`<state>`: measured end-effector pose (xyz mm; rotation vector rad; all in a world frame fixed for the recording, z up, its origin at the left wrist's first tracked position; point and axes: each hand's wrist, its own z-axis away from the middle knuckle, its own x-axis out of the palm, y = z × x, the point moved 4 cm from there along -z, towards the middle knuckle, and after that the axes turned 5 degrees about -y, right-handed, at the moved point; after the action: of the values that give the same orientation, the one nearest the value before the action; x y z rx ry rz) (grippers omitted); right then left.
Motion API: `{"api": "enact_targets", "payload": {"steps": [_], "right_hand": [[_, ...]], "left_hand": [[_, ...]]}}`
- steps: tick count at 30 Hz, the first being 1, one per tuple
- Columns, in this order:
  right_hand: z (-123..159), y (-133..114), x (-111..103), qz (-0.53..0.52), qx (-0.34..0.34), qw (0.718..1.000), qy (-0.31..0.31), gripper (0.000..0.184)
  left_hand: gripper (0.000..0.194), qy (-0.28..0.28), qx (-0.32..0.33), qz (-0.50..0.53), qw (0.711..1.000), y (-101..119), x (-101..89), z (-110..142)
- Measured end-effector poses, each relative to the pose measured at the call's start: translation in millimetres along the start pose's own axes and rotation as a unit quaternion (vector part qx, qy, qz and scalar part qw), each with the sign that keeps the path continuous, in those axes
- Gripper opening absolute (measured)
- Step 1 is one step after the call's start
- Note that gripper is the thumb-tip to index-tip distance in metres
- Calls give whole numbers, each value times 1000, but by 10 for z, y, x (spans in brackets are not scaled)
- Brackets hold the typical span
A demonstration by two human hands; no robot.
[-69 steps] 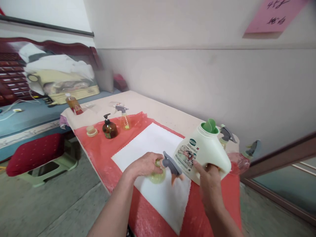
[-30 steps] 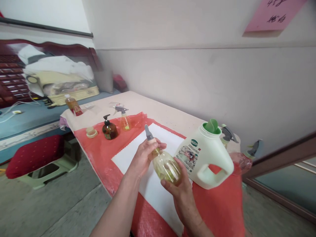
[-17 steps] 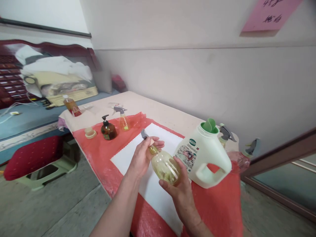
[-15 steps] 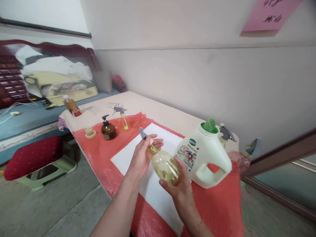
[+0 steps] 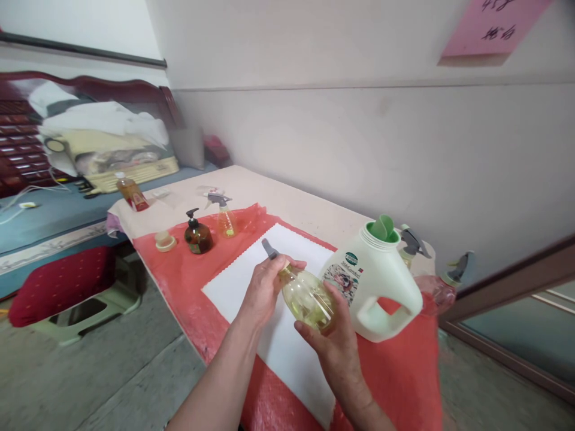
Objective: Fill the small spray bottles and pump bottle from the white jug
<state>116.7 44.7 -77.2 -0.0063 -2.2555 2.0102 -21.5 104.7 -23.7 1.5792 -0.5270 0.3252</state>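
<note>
A clear yellowish spray bottle [image 5: 309, 299] is held tilted above a white sheet [image 5: 283, 365], its grey spray head pointing up and to the left. My left hand [image 5: 265, 284] is closed around the bottle's neck, just below the spray head. Around the rounded lower body, my right hand [image 5: 336, 341] has its fingers and thumb wrapped. Some liquid shows inside the bottle. Close to the right of my hands stands a large pale green jug [image 5: 377, 287] with a printed label and a green spout in its uncapped mouth.
On the red cloth [image 5: 179, 287] stand a brown pump bottle [image 5: 197, 236], a cap [image 5: 165, 240] and a yellow spray bottle [image 5: 227, 221]. An amber bottle [image 5: 132, 193] is at the far left. A pink spray bottle [image 5: 442, 290] stands behind the jug; a red-topped stool [image 5: 67, 281] is left.
The bottle has shifted slightly right and down, with both hands following. My left hand's fingers, looser and more spread before, now close around the neck.
</note>
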Motion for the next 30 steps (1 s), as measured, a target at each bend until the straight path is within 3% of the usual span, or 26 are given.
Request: {"api": "enact_targets", "payload": {"steps": [15, 22, 24, 26, 28, 30], "right_hand": [[48, -242, 84, -50, 115, 992, -23, 81], [138, -176, 241, -211, 246, 940, -103, 57], [121, -129, 236, -210, 240, 943, -94, 61], [92, -85, 207, -154, 199, 964, -84, 74], [69, -60, 169, -26, 123, 989, -77, 91], [65, -57, 139, 133, 36, 988, -66, 95]], "left_hand": [[24, 25, -9, -16, 1000, -11, -2, 18], [27, 52, -49, -8, 997, -64, -13, 31], [27, 78, -40, -9, 996, -74, -29, 32], [29, 110, -27, -6, 994, -80, -55, 29], [30, 138, -22, -3, 990, -86, -77, 27], [31, 143, -28, 5, 989, -96, -75, 27]]}}
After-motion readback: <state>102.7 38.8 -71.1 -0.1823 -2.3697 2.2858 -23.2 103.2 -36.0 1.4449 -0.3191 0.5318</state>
